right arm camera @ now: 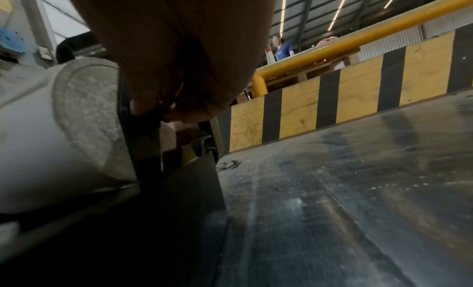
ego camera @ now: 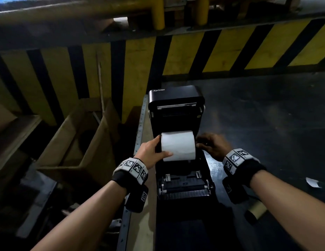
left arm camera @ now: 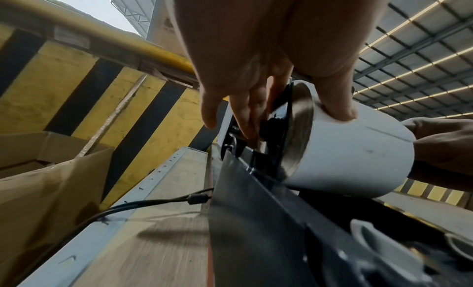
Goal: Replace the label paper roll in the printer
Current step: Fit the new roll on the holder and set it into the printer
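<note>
Left hand grips label roll, thumb across its front, over open Xprinter printer at table's left edge. Right hand at roll's right end, grip undeterminable; bare table to the right.

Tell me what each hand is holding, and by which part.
Left hand holds the paper roll at its left end, thumb across the front. Right hand pinches a black holder tab beside the roll's right end.

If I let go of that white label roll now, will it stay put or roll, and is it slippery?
The label roll is a smooth cylinder lying on its side, so it would probably roll if unsupported. Its glossy white face looks slippery; the left hand holds it with the thumb on top. It looks fully wound, so probably fairly heavy.
</note>
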Motion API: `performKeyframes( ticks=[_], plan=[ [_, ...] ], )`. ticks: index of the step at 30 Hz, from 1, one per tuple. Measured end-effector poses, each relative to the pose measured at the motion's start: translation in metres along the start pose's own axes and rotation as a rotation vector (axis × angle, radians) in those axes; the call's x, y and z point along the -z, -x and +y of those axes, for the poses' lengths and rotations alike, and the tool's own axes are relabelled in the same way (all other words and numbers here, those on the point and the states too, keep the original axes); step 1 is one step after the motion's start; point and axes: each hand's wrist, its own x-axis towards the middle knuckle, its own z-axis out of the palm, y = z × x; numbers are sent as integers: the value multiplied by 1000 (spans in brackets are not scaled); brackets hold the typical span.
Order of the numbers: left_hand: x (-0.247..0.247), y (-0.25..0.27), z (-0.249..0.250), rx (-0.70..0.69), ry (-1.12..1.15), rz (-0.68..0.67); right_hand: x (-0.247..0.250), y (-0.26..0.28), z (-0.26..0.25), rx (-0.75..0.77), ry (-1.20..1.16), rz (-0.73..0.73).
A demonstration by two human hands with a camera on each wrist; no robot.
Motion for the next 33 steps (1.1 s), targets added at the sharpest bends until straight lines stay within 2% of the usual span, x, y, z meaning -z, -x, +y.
performKeyframes(
  ticks=[7, 18, 22, 24, 29, 33],
  plan=[
    [-17, 0, -5, 12, -28, 79, -12, -1, 6, 19, 54, -31],
    [-30, 4, -5, 105, -181, 51, -16, 3, 7, -8, 190, -55],
    [-28, 6, -1, 125, -216, 54, -8, 13, 3, -112, 16, 103],
    [-28, 10, 3, 132, -188, 78, -7, 18, 1, -160, -72, 144],
    [-27, 16, 11, 203, 41, 212, -22, 31, -13, -189, -52, 30],
    [-26, 17, 11, 291, 157, 190, -28, 31, -16, -265, -85, 48]
  ],
)
